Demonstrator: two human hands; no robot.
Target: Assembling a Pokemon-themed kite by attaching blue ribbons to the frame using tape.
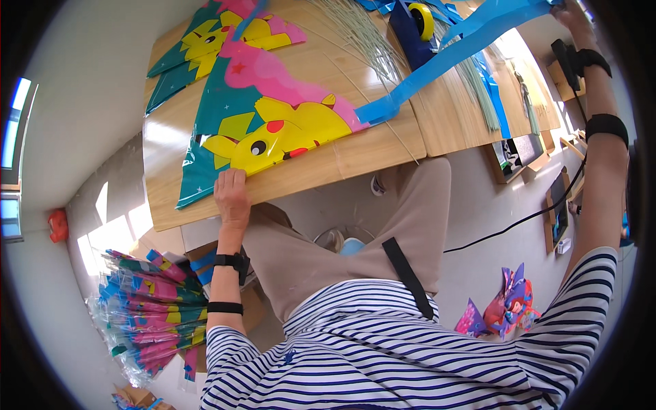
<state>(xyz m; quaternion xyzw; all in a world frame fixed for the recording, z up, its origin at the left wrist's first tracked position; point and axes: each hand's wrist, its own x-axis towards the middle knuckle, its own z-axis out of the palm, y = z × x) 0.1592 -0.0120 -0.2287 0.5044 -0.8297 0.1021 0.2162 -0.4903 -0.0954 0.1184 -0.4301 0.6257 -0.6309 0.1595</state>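
Note:
A triangular plastic kite (301, 130), printed with a yellow cartoon animal on green and pink, lies flat on the wooden table (383, 154). My left hand (232, 196) is at the table's front edge, its fingers closed over the kite's near edge. From the kite's right corner a long blue plastic streamer (437, 75) runs up to the far right. My right hand (572, 15) is stretched out there, gripping the streamer's far end; its fingertips are partly cut off by the picture's rim. A similar kite (239, 37) lies farther back on the left.
Thin pale sticks (369, 41) lie across the table. A yellow tape roll (421, 22) stands at the back. Bundled printed kites (154, 307) are piled at lower left. A black cable (519, 222) crosses the floor on the right, near open boxes (519, 157) and a purple-red printed bundle (502, 307).

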